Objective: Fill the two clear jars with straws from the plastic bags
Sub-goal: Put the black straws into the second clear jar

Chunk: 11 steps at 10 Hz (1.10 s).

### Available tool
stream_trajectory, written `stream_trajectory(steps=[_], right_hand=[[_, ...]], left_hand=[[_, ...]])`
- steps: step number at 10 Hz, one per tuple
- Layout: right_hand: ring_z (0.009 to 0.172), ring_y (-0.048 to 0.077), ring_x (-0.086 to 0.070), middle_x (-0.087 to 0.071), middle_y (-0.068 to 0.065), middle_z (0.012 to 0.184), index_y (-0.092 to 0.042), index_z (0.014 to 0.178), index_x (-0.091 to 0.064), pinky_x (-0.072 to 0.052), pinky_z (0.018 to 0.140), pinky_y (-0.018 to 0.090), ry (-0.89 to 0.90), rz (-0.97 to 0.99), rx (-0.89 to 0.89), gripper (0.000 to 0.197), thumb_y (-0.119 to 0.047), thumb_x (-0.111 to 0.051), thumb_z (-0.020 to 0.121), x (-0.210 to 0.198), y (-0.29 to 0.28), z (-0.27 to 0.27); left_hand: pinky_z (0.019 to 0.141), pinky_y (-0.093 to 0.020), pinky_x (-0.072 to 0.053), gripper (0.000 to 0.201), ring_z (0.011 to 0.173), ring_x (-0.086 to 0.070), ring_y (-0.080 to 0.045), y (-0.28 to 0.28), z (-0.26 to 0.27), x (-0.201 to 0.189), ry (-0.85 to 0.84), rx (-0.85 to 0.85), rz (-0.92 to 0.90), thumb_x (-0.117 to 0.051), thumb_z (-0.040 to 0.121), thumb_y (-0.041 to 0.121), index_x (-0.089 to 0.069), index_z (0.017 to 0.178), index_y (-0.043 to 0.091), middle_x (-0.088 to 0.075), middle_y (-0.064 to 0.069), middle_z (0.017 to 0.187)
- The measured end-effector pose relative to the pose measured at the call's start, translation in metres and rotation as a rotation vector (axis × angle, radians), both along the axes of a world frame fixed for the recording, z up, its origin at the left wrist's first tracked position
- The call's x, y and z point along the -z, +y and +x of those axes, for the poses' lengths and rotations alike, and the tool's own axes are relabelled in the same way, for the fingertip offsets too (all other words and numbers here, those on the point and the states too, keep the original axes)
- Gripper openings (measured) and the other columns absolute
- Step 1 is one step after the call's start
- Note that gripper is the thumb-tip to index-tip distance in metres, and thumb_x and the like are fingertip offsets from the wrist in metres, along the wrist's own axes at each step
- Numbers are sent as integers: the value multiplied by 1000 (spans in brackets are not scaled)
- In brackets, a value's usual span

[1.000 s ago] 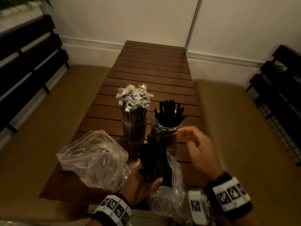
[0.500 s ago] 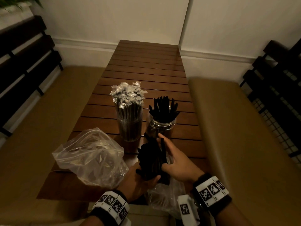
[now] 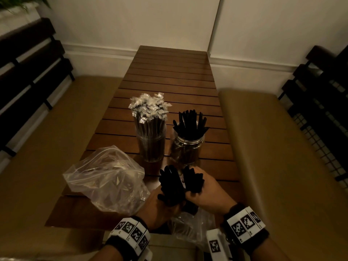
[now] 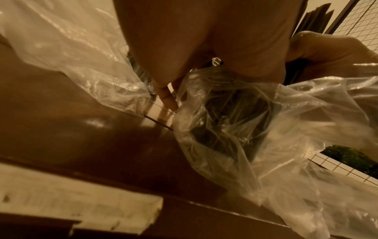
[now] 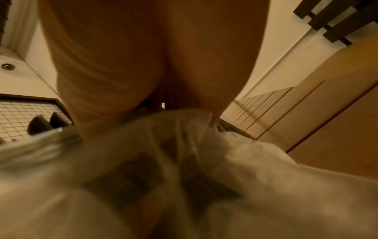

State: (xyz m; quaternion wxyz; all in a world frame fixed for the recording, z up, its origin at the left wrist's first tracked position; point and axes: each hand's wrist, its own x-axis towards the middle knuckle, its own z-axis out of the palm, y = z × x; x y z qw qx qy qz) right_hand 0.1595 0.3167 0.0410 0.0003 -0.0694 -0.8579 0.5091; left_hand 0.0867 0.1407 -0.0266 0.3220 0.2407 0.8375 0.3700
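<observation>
Two clear jars stand mid-table: the left jar (image 3: 151, 146) is packed with wrapped straws, the right jar (image 3: 187, 147) holds bare black straws. Just in front of them my left hand (image 3: 162, 202) grips a bundle of black straws (image 3: 170, 185). My right hand (image 3: 205, 193) grips a second clump of black straws (image 3: 193, 180) split off beside it. Both bundles rise out of a clear plastic bag (image 3: 190, 225) at the table's near edge. A crumpled clear bag (image 3: 105, 179) lies to the left. In the wrist views the palms and bag film (image 4: 235, 129) hide the fingers.
The slatted wooden table (image 3: 169, 81) runs away to a white wall. Tan bench cushions flank it, one on the left (image 3: 56, 138) and one on the right (image 3: 273, 147). Dark slatted backrests (image 3: 28, 72) stand on both sides.
My right hand came down from beside the right jar to the bundle in my left hand and has closed on part of it, separating a clump to the right.
</observation>
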Motion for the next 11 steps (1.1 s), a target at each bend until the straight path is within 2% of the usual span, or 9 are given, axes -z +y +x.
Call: stream_trajectory(steps=[1, 2, 3, 4, 6, 7, 8, 9, 11], right_hand=[[89, 17, -64, -62, -2, 94, -16, 96, -60, -56, 81, 42, 32, -31, 13, 21, -26, -71, 81, 1, -2, 2], [101, 25, -64, -65, 5, 97, -8, 95, -58, -54, 89, 46, 56, -46, 51, 25, -24, -70, 80, -2, -3, 6], [97, 26, -66, -66, 7, 97, -12, 96, -59, -55, 87, 52, 74, -86, 99, 23, -28, -68, 81, -4, -4, 9], [100, 12, -68, -70, -6, 100, -31, 90, -63, -56, 90, 35, 147, -163, 176, 9, -27, -67, 83, -12, -7, 10], [86, 21, -69, -69, 4, 84, -20, 83, -62, -58, 87, 38, 290, -294, 227, 27, 5, -61, 91, -55, 0, 5], [87, 22, -68, -67, 1, 84, -13, 85, -61, -58, 86, 34, 375, -348, 254, 17, 3, -60, 91, -82, 11, -3], [94, 33, -65, -65, 2, 87, -22, 83, -63, -54, 95, 50, 485, -368, 290, 7, -15, -65, 82, -112, 22, -14], [94, 30, -67, -66, -1, 86, -27, 82, -64, -54, 96, 49, 581, -352, 328, 6, -23, -65, 77, -137, 34, -29], [90, 22, -70, -69, -10, 79, -31, 80, -66, -57, 92, 43, 691, -317, 433, 18, -14, -66, 84, -154, 48, -73]], left_hand=[[68, 10, -31, 153, 105, -42, 3, -2, -1, -3, -10, -27, 18, -22, 17, 106, -50, 137, 15, -51, 12, 118], [71, 8, -34, 128, 94, -45, 13, -1, 5, -11, -41, -36, 32, -45, 31, 101, -54, 131, 22, -51, 17, 116], [85, -13, -47, 39, 72, -57, 16, 9, 1, 5, -8, 27, 116, -50, 49, 87, -55, 85, 70, -54, 15, 89], [79, -15, -52, 20, 86, -58, 17, 13, 3, -4, 42, 58, 113, -66, 80, 53, -49, 74, 62, -56, 18, 85], [69, -7, -49, 20, 86, -61, 15, 11, 5, -4, 51, -11, 230, -73, 84, 28, -58, 92, 39, -64, 15, 88], [76, -10, -52, 27, 89, -64, 12, 11, 4, -1, -20, -109, 240, -78, 80, 24, -60, 97, 34, -68, 13, 94], [85, -9, -50, 34, 94, -62, 9, 11, 6, -2, -59, -114, 174, -78, 80, 29, -51, 94, 44, -61, 24, 98], [71, -2, -46, 32, 92, -62, 8, 11, 9, -9, -113, -100, 161, -73, 85, 23, -50, 103, 34, -52, 27, 100], [64, -20, -57, 35, 81, -74, -9, 10, 11, -13, -456, -283, 434, -68, 78, -19, -61, 101, 7, -71, -8, 98]])
